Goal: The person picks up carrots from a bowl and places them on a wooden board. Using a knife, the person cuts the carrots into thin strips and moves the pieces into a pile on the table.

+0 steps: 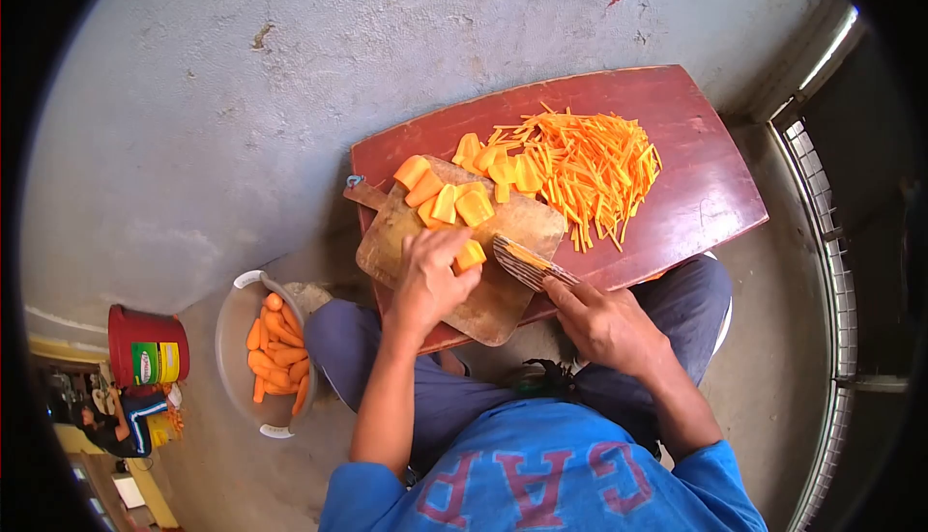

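My left hand point(430, 276) is closed, its fingertips pinching a short block of peeled carrot point(469, 256) against the wooden cutting board point(495, 308). My right hand point(609, 324) grips a knife point(527, 263) with a broad blade that looks striped; bits of orange cling to it. The blade is just right of the carrot block, apart from it. Several thick carrot chunks point(474, 206) lie on the board's far part, above my left hand. Beyond the board's right edge, a big heap of thin carrot sticks point(594, 170) rests on the red table point(710, 165).
A grey tub point(232, 339) of whole carrots point(278, 353) stands on the floor at left. Farther left are a red bucket point(121, 344) and another person point(121, 421). A rough wall point(242, 97) borders the table's far side; a barred metal frame point(826, 242) is at right.
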### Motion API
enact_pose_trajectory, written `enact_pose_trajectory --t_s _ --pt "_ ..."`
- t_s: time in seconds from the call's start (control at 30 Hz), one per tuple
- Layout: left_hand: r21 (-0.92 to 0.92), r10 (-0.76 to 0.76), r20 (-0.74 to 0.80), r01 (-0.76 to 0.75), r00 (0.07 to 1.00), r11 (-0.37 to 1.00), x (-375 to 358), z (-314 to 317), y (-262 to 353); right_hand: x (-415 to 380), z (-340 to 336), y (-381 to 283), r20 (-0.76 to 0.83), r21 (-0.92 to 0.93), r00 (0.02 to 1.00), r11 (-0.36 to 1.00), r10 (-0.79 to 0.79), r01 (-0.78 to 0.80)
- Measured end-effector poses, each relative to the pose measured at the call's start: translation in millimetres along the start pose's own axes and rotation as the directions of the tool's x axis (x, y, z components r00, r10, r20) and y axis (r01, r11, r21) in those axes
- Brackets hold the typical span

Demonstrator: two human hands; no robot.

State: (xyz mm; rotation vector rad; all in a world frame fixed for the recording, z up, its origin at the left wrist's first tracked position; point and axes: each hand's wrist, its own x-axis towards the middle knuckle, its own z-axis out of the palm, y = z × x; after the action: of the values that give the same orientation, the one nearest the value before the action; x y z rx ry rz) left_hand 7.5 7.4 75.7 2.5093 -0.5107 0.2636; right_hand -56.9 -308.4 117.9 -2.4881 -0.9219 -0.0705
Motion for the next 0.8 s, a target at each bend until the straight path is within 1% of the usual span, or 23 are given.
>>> enact_pose_trajectory --t_s 0.03,0.07,0.1,0.17,0.3,0.33,0.43,0.47,0.57,0.6,0.7,0.8 --pt "0.0 0.01 -0.024 -0.01 1.0 1.0 -8 5 7 0 1 -2 -0.007 0.005 1.0 1.0 -0.007 0.007" --pt "0.025 -0.019 0.014 0.019 1.0 1.0 -16 8 14 -1 3 -5 -0.013 0.011 1.0 1.0 -0.013 0.014" --pt "0.04 -0.019 0.006 0.019 1.0 0.999 -22 13 16 -1 4 -7 -0.02 0.016 1.0 1.0 -0.021 0.021" --pt "0.07 -0.009 -0.012 0.01 1.0 0.997 -28 23 14 -3 9 -6 0.007 -0.008 1.0 1.0 -0.025 0.025" --pt "-0.069 -0.07 0.068 0.075 0.995 0.995 -24 10 8 -5 7 -6 0.004 -0.025 0.999 0.999 -0.036 0.036" --pt "-0.07 -0.052 0.074 0.057 0.996 0.996 -21 6 8 -5 8 -6 0.003 -0.017 0.999 0.999 -0.035 0.036" --pt "-0.226 -0.102 -0.019 0.095 0.995 0.97 -15 0 4 -6 11 -3 0.0 0.003 0.999 0.999 -0.033 0.033" --pt "-0.334 -0.196 -0.007 0.183 0.981 0.925 -8 -2 -1 -7 13 -2 0.002 0.008 0.999 0.999 -0.034 0.034" --pt "-0.08 -0.066 -0.126 0.056 0.99 0.995 19 -3 -26 -9 14 -4 -0.005 0.032 0.999 0.999 -0.034 0.035" --pt "-0.048 -0.056 -0.122 0.051 0.991 0.998 32 -7 -24 -8 14 -4 -0.011 0.038 0.999 0.999 -0.036 0.036" --pt "0.157 0.031 -0.007 -0.03 0.999 0.987 63 -7 -17 -8 16 -3 -0.029 0.059 0.999 0.998 -0.032 0.034" --pt "0.274 0.015 0.155 -0.057 0.988 0.96 77 11 -22 -8 16 -3 -0.024 0.066 0.999 0.997 -0.025 0.027"
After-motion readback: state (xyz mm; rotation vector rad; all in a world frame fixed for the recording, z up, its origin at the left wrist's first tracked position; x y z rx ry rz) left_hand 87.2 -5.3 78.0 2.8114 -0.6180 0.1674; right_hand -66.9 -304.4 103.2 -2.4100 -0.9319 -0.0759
